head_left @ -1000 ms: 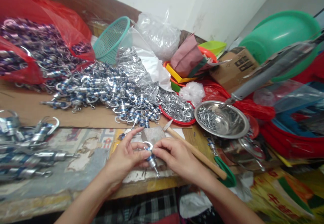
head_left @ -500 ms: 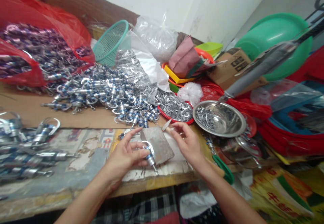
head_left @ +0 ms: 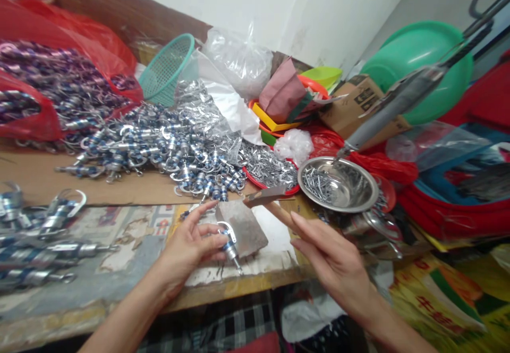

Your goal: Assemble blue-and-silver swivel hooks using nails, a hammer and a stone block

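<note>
My left hand [head_left: 199,241] pinches a small silver-and-blue metal fitting [head_left: 230,246] with a curved hook-like arm and a thin end pointing down toward the table edge. The fitting lies at the near left side of a flat grey block [head_left: 244,225], which rests on a white sheet [head_left: 274,225]. In my right hand [head_left: 330,252] is a hammer, closed around its wooden handle [head_left: 283,216]. The dark hammer head [head_left: 265,196] hangs above the far right corner of the block, apart from the fitting. My right fingertips partly hide the handle.
A large heap of similar fittings [head_left: 159,140] lies behind, with more fittings [head_left: 43,246] at the left. A red tray of small metal pieces [head_left: 271,167] and a steel bowl of pins [head_left: 342,183] stand at the right back. A grey rod-like tool [head_left: 382,111] slants over the bowl.
My right hand has moved right and nearer to me, and the hammer now shows its head side-on above the block. My left hand keeps its hold on the fitting. The view has shifted slightly.
</note>
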Motion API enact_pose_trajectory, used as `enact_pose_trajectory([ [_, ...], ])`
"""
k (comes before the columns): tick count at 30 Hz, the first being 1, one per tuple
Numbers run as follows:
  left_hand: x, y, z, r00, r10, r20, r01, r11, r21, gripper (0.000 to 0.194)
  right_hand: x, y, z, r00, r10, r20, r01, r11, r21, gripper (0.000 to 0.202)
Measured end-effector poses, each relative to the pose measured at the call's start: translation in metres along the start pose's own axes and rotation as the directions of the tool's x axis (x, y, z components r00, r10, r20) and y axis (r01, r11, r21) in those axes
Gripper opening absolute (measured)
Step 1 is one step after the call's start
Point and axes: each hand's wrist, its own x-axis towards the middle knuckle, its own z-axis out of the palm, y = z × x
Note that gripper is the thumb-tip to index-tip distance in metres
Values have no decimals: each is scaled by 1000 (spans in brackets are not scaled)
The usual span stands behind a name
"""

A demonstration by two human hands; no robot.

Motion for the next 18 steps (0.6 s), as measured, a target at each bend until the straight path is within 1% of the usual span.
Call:
enact_pose_trajectory([
  [1, 0, 0, 0, 1000, -1, 0, 1, 1000, 0, 80, -3, -5, -1, 999, -48, -3, 48, 999, -6, 50],
  [2, 1, 0, -1, 1000, -5, 1, 5, 1000, 1, 81, -6, -8, 0, 997, -76, 24, 76, 997, -24, 51],
  [3, 1, -1, -1, 1000, -8, 3, 8, 1000, 1, 82, -9, -10, 1, 994, -82, 78, 87, 995, -50, 51],
  [5, 1, -1, -2, 1000, -15, 6, 15, 1000, 0, 83, -14, -11, 4, 977, -58, 205, 81, 991, -105, 49],
  [6, 1, -1, -2, 1000, -17, 6, 17, 1000, -1, 83, -16, -11, 5, 975, -47, 217, 75, 990, -121, 48],
  [9, 1, 0, -1, 1000, -19, 9, 19, 1000, -16, 85, -16, -13, 6, 986, -54, 158, 73, 990, -120, 48],
  [11, 0, 1, 0, 1000, -20, 4, 20, 1000, -24, 87, -12, -13, 6, 980, -25, 200, 46, 994, -104, 48],
  [13, -1, 0, 2, 1000, -13, -10, 12, 1000, -19, 86, -5, -7, 9, 969, 53, 241, -38, 997, -67, 43],
  [15, -3, -1, 4, 999, 14, -41, -13, 1000, 21, 71, 5, 7, 15, 974, 152, 170, -155, 988, 4, 39],
  [17, -5, -2, 5, 994, 57, -96, -46, 993, 113, 47, 15, 26, 24, 964, 247, 99, -255, 964, 77, 38],
  [18, -5, -3, 6, 989, 81, -125, -59, 983, 171, 36, 20, 35, 29, 954, 284, 97, -293, 952, 94, 38],
])
